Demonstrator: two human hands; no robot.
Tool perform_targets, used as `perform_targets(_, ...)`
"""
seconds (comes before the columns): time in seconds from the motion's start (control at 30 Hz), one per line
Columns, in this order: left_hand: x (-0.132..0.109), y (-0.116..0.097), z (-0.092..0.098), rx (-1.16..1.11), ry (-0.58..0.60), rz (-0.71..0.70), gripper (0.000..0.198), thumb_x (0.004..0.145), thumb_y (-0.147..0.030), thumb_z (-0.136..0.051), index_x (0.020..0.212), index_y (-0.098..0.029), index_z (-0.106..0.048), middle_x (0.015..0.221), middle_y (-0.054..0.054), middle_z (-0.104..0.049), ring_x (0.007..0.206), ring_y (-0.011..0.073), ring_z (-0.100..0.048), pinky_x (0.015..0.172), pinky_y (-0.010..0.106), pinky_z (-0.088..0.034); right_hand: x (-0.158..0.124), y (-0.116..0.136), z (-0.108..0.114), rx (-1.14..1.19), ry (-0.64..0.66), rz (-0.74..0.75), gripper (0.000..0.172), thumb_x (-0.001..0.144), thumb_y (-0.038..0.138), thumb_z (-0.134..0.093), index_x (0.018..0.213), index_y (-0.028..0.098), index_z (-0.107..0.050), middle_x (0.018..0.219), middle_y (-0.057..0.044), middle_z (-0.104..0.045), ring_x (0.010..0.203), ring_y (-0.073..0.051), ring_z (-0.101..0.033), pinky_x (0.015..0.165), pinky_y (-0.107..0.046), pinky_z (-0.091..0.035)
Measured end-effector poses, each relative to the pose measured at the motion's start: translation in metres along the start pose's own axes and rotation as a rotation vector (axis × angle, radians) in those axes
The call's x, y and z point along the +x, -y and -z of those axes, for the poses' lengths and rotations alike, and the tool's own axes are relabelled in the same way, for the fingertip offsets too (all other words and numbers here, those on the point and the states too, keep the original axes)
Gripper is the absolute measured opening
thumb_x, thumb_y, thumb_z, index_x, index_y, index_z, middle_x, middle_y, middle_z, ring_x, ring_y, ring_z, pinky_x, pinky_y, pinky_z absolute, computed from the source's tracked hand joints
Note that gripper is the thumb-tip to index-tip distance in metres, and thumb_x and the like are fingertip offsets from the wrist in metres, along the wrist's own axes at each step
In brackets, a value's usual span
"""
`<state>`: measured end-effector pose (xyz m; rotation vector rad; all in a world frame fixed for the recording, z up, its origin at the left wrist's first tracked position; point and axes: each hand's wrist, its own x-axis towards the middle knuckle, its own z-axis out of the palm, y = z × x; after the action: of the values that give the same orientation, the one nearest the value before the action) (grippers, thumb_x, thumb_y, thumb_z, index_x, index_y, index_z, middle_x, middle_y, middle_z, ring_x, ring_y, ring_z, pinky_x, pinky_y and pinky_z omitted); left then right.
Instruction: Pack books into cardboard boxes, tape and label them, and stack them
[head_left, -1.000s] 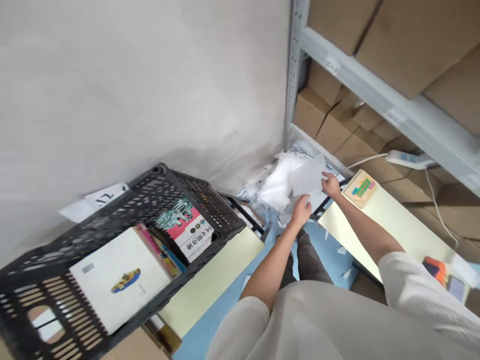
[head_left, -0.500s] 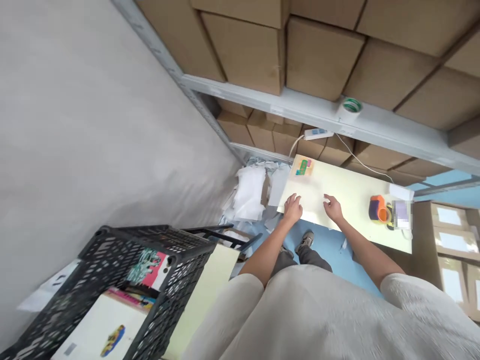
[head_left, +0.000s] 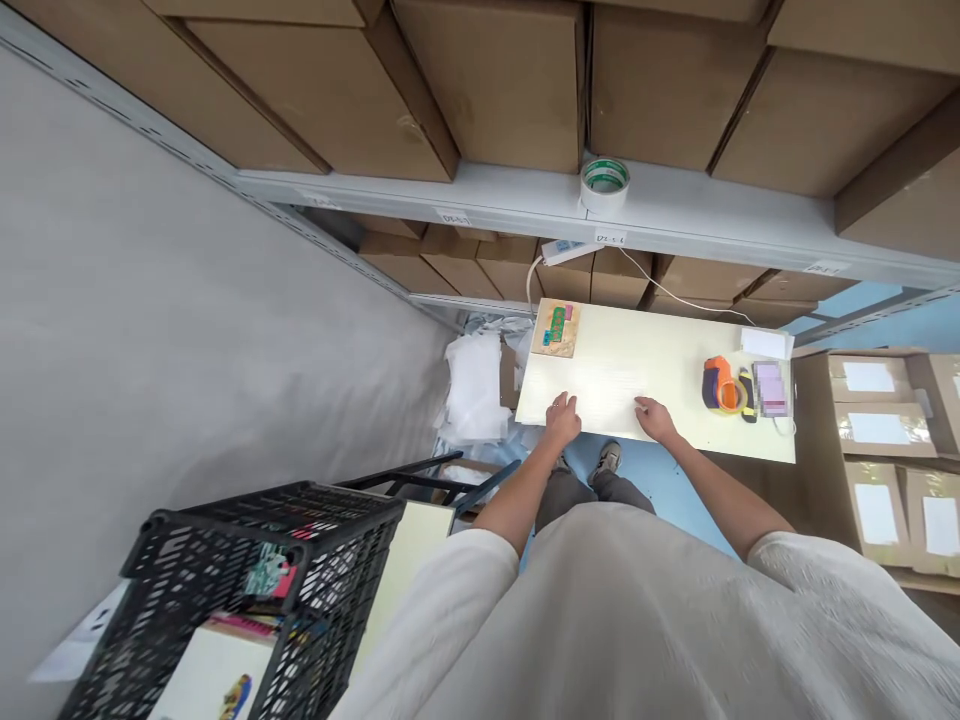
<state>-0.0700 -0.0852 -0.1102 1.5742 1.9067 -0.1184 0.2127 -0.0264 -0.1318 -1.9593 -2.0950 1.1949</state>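
My left hand (head_left: 563, 418) is at the front edge of the pale yellow tabletop (head_left: 679, 345), fingers slightly apart and fingertips down on the surface. To its right, my right hand (head_left: 655, 419) has thumb and forefinger drawn together in a pinch; anything between them is too small or too clear to make out. A bright, faintly lined patch lies between the hands; whether it is a thin clear sheet or glare I cannot tell. Behind my left hand, at the back left corner, sits a wooden board (head_left: 546, 344) with colourful raised pieces.
On the table's right are an orange tape dispenser (head_left: 721, 385), a black-and-yellow item (head_left: 748, 394) and a white slip (head_left: 766, 343). A tape roll (head_left: 604, 200) stands on the metal shelf (head_left: 517, 200) among cartons. A black crate (head_left: 300, 500) stands at left, white sheets (head_left: 475, 385) beyond it.
The view has swung, so the table and shelf sit further left. Both hands stay near the table's front edge; my right fingers look more closed together.
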Motion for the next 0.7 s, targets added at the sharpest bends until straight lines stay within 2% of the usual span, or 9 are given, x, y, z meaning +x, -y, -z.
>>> perform_targets(0.13, 0.004, 0.008, 0.004, 0.013, 0.021, -0.046, 0.061, 0.102, -0.018, -0.052, 0.162, -0.014, -0.054, 0.178, 0.02, -0.042, 0.164, 0.0331, -0.041, 0.133, 0.047, -0.039, -0.006, -0.002, 0.002, -0.044, 0.001, -0.014, 0.047, 0.103, 0.024, -0.053, 0.142, 0.013, -0.075, 0.142, -0.018, -0.074, 0.114, -0.028, -0.075, 0.107, -0.038, -0.056)
perform_targets(0.3, 0.012, 0.024, 0.016, 0.017, 0.007, -0.137, 0.059, 0.102, -0.017, -0.051, 0.16, -0.018, -0.057, 0.173, 0.017, -0.049, 0.158, 0.0325, -0.049, 0.13, 0.047, -0.043, 0.001, 0.019, 0.005, -0.106, -0.218, -0.062, 0.042, 0.1, 0.024, -0.056, 0.134, 0.016, -0.078, 0.147, -0.02, -0.067, 0.132, -0.036, -0.066, 0.111, -0.046, -0.054)
perform_targets(0.47, 0.028, 0.047, 0.03, 0.05, -0.038, -0.164, 0.069, 0.101, -0.019, -0.055, 0.169, -0.016, -0.046, 0.182, 0.019, -0.035, 0.164, 0.0353, -0.041, 0.131, 0.048, -0.041, 0.042, 0.082, -0.006, 0.16, -0.181, -0.102, 0.036, 0.097, 0.025, -0.06, 0.128, 0.019, -0.079, 0.134, -0.015, -0.076, 0.113, -0.028, -0.075, 0.107, -0.04, -0.057)
perform_targets(0.6, 0.045, 0.061, 0.041, 0.079, -0.057, -0.206, 0.086, 0.097, -0.018, -0.06, 0.178, -0.017, -0.03, 0.189, 0.019, -0.014, 0.163, 0.0383, -0.042, 0.129, 0.05, -0.043, 0.087, 0.138, -0.027, 0.334, -0.141, -0.188, 0.031, 0.093, 0.026, -0.066, 0.12, 0.02, -0.08, 0.128, -0.011, -0.081, 0.12, -0.027, -0.075, 0.112, -0.04, -0.056)
perform_targets(0.7, 0.059, 0.064, 0.047, 0.086, -0.06, -0.242, 0.09, 0.098, -0.019, -0.061, 0.18, -0.017, -0.024, 0.19, 0.019, -0.008, 0.159, 0.0379, -0.047, 0.126, 0.049, -0.046, 0.116, 0.169, -0.044, 0.361, -0.13, -0.207, 0.036, 0.091, 0.029, -0.068, 0.125, 0.02, -0.079, 0.136, -0.011, -0.079, 0.124, -0.026, -0.074, 0.113, -0.039, -0.055)
